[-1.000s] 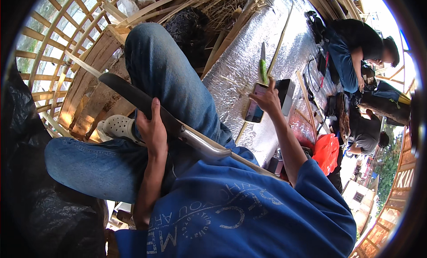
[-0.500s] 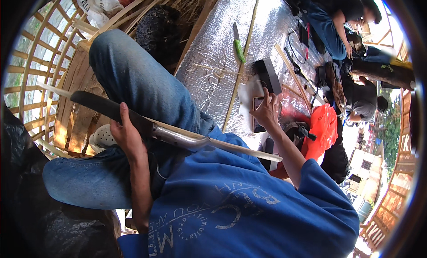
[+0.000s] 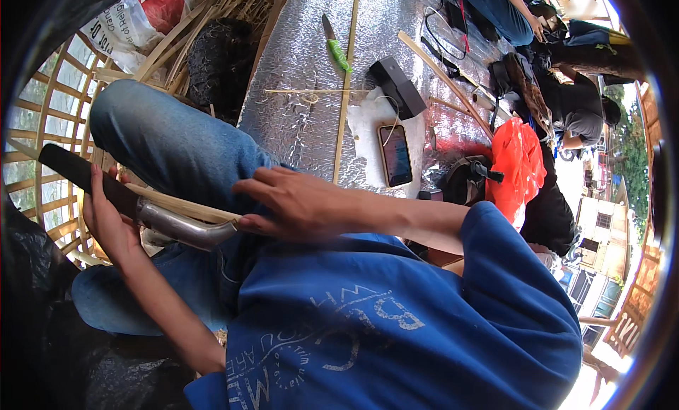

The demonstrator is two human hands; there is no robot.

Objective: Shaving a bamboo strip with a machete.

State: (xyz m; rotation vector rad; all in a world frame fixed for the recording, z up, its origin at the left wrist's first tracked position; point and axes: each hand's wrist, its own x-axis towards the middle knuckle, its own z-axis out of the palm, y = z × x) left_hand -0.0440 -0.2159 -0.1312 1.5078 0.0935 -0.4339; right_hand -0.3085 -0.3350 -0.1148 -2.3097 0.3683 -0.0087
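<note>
My left hand (image 3: 109, 215) is wrapped round a machete with a dark, blunt-ended blade (image 3: 67, 168) and a bent silver metal handle (image 3: 187, 226). In the same grip lies a pale strip of bamboo or wood (image 3: 187, 206), alongside the handle. The strip's thin tip sticks out past the blade at the far left. My right hand (image 3: 293, 203), slightly blurred, is over the handle's end with its fingers apart. Its thumb is at the handle's end and the strip; the strip's other end is hidden behind this hand. Both tools lie across my lap.
On the silver foil mat (image 3: 297, 63) lie a phone (image 3: 395, 155), a black box (image 3: 397, 87), a green-handled knife (image 3: 338, 55) and long thin strips. A red plastic bag (image 3: 515, 162) sits at right. Another person (image 3: 583, 112) is beyond, and a slatted bamboo wall (image 3: 53, 141) stands left.
My right hand has left the phone and come left to the machete's handle. My left hand has shifted left with the machete and strip. The view has shifted too.
</note>
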